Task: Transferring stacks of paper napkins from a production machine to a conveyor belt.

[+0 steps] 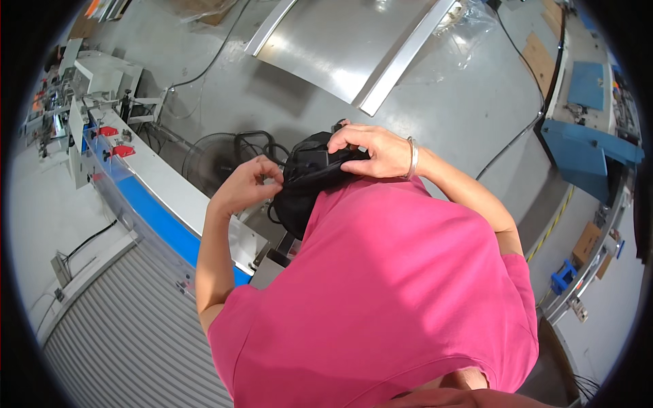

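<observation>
the black bag (294, 207) sits open before my pink shirt (394, 279), a dark boxy thing (315, 158) in its mouth. it lies between my hands, slanting from upper right to lower left. my left hand (243, 185) pinches its edge; my right hand (382, 151) clasps its rim, thumb and fingers slightly apart.

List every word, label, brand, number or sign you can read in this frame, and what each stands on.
None can be read.
Black bag: no lettering that I can make out.
Pink shirt: no lettering on the part in view.
Cardboard box at right: any print is too small.
White machine housing at upper left: any labels are too small or blurred.
</observation>
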Demonstrator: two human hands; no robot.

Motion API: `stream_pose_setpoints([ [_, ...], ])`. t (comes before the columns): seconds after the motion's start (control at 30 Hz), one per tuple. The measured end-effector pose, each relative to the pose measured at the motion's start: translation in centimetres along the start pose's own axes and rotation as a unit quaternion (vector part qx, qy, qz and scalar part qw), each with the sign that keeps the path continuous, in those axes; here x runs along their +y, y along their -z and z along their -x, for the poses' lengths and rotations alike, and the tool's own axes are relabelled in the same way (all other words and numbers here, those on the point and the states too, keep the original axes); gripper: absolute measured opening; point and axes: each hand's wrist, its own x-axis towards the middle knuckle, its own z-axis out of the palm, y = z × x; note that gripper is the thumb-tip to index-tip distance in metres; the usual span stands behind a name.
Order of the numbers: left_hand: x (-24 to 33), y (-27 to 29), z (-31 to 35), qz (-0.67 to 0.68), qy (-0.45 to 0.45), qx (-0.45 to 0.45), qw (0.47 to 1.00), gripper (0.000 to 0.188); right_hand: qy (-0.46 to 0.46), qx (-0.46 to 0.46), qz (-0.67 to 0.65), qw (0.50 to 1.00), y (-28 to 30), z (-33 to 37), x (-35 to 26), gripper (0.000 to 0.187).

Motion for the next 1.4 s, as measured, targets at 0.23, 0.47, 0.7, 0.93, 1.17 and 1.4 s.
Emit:
stream_pose_setpoints([
  [0.23, -1.9, -0.2, -0.4, 0.057, -0.028, -0.022, 0.998, 0.016, 0.001, 0.013, 0.02, 1.0, 0.2, 1.5, 1.3, 0.016],
  [0.47, -2.6, 0.6, -2.6, 0.114, -0.015, 0.191, 0.975, 0.012, -0.079, 0.08, -0.008, 0.994, 0.1, 2.3, 1.8, 0.019],
  [0.7, 4.9, -0.9, -4.9, 0.026, -0.024, -0.055, 0.998, 0.05, -0.113, 0.052, 0.041, 0.991, -1.7, 2.4, 0.4, 0.024],
  [0.93, 6.7, -3.6, -5.1, -0.052, 0.062, -0.108, 0.991, 0.059, -0.077, 0.191, -0.044, 0.978, -3.4, 4.6, 0.4, 0.016],
  [1.17, 8.0, -5.4, -5.9, -0.102, 0.001, -0.096, 0.99, 0.045, -0.083, 0.244, -0.111, 0.96, -3.2, 6.7, 0.3, 0.012],
  [1.4, 9.1, -6.8, -7.4, -0.255, -0.13, -0.078, 0.955, 0.027, -0.172, 0.228, -0.185, 0.94, -2.8, 7.3, 0.8, 0.013],
])
